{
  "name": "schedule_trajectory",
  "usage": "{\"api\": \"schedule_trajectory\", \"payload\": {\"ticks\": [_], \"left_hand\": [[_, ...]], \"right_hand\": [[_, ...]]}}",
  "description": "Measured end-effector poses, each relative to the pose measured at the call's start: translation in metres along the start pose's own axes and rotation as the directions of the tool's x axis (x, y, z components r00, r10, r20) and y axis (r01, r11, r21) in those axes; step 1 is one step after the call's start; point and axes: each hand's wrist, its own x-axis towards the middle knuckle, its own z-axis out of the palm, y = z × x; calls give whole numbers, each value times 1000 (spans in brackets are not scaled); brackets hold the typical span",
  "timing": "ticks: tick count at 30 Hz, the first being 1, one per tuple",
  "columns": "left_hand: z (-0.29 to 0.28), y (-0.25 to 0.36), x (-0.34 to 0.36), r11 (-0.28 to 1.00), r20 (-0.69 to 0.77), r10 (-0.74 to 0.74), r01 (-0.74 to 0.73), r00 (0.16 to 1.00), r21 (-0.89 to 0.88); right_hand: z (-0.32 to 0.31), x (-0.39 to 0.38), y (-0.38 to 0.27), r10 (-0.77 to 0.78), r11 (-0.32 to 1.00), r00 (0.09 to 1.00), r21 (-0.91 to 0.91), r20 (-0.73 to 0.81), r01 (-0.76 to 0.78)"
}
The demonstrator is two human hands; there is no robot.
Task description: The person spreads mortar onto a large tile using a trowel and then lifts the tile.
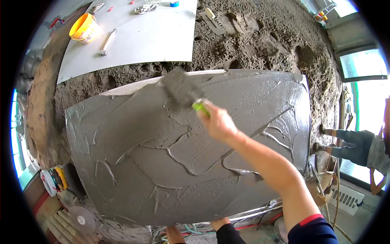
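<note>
My right hand grips the green handle of a trowel, its wide grey blade reaching the far edge of a large panel spread with wet grey paste in ridges and swirls. A pale textured strip shows along that far edge, left of the blade. My right forearm comes in from the lower right. My left hand is not in view. My legs show beneath the panel's near edge.
Beyond lies rough mortar, bearing another trowel, and a white board with a yellow bucket and mallet. Another person stands at right. Buckets sit lower left; hoses and cables run below.
</note>
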Motion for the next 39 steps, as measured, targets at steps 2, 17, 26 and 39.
{"api": "schedule_trajectory", "payload": {"ticks": [2, 17, 26, 39], "left_hand": [[10, -16, 8, 996, -14, 45, -46, 999, -76], [0, 13, -8, 994, -29, -98, 99, 995, 36], [3, 0, -6, 1000, -145, -1, 1, 989, -1], [-25, 17, -8, 994, 13, 2, -1, 1000, -113]], "right_hand": [[-26, 20, 14, 157, 982, 985, -97, -76, -164], [-98, -25, 51, 204, 845, 922, -416, -329, -336], [121, 21, -118, 241, 970, 925, -116, 293, -215], [-8, 79, 43, 259, 843, 846, -318, -466, -433]]}}
